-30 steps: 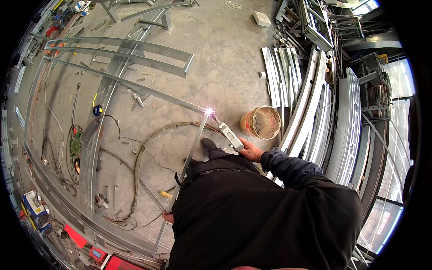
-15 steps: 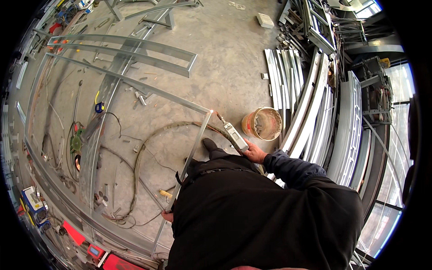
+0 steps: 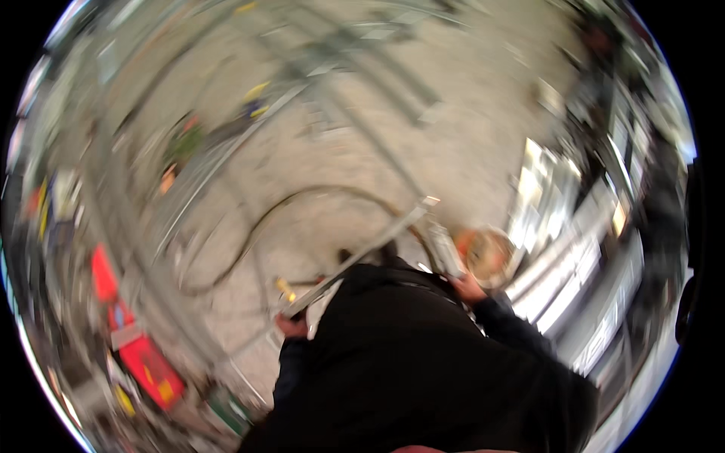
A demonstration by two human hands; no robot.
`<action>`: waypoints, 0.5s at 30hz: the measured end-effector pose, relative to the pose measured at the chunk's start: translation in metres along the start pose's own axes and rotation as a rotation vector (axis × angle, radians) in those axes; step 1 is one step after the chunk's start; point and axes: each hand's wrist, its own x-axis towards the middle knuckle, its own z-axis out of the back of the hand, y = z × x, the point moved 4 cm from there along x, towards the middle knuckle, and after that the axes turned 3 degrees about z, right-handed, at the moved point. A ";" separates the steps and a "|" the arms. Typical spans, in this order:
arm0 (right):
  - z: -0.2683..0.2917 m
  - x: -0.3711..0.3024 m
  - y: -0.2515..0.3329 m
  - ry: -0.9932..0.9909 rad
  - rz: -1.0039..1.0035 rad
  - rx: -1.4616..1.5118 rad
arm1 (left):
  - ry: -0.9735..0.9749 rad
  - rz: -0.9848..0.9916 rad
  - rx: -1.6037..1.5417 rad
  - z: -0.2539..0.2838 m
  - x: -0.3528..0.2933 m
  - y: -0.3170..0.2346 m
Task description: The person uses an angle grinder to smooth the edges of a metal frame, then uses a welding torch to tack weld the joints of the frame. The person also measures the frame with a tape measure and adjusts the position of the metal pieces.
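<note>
My right hand is closed around the grip of a grey-white welding torch, its tip pointing away from me beside a frame corner. My left hand is wrapped round the near part of a galvanised metal bar. This bar slants up and right across my front to the corner. There it meets, or nearly meets, a long metal rail running far left. Motion blur hides whether they touch. A thick hose loops over the floor inside the frame.
A round bucket stands right of the torch. Stacked metal profiles lie along the right. Red equipment sits at the lower left. A yellow object lies near my left hand, and another metal frame stretches across the far floor.
The view has swung round and blurred. My left hand now shows more fully, with the bar crossing closer to me. The bright spot at the torch tip is gone; the torch remains in my right hand.
</note>
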 end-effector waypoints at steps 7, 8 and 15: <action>0.019 0.017 0.010 0.008 0.186 0.006 | -0.329 0.496 -0.791 -0.047 -0.011 -0.057; 0.019 0.021 0.025 0.045 0.188 -0.025 | -0.360 0.490 -0.835 -0.037 -0.016 -0.045; 0.022 0.041 0.081 0.173 0.245 -0.130 | -0.330 0.519 -0.918 -0.033 -0.010 0.000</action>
